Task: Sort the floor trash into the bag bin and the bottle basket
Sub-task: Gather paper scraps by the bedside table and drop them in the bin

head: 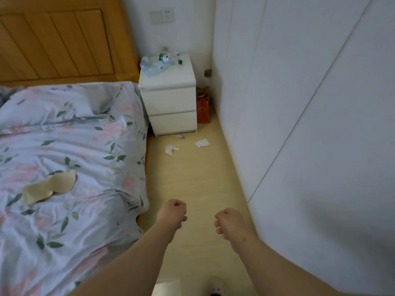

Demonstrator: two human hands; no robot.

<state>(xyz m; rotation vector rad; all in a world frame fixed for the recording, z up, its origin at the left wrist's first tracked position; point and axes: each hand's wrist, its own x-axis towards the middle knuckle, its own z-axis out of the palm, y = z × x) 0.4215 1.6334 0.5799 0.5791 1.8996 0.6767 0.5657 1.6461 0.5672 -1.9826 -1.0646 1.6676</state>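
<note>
Fingers (179,203) of the left hand (172,213) are curled into a fist w/ nothing in it. The right hand (228,221) is the same: fingers tucked under, thumb alongside, empty. Both hands are held out over the pale floor (192,184) w/ a gap btwn them, the left nr the bed (64,210) edge, the right nr the white wardrobe panels (299,124).

Farther out on the floor, well apart from both hands, lies the trash. A crumpled tissue (171,149) sits twd the bed side, w/ a flatter tissue (201,143) to its right. A small scrap (181,136) lies just in front of the nightstand (171,99); too small to tell what it is.

On top of the nightstand, several clear plastic bottles (159,63) w/ green labels lie tipped over in a heap at the back left corner. A red paper bag (202,107) stands wedged btwn nightstand and wardrobe.

The bed has a floral duvet and a wood headboard (57,43), w/ a beige paper piece (50,186) lying on the cover. Wall sockets (162,16) are above the nightstand. At the bottom edge, btwn the forearms, are two pale shapes (166,287), cut off, can't tell what.
</note>
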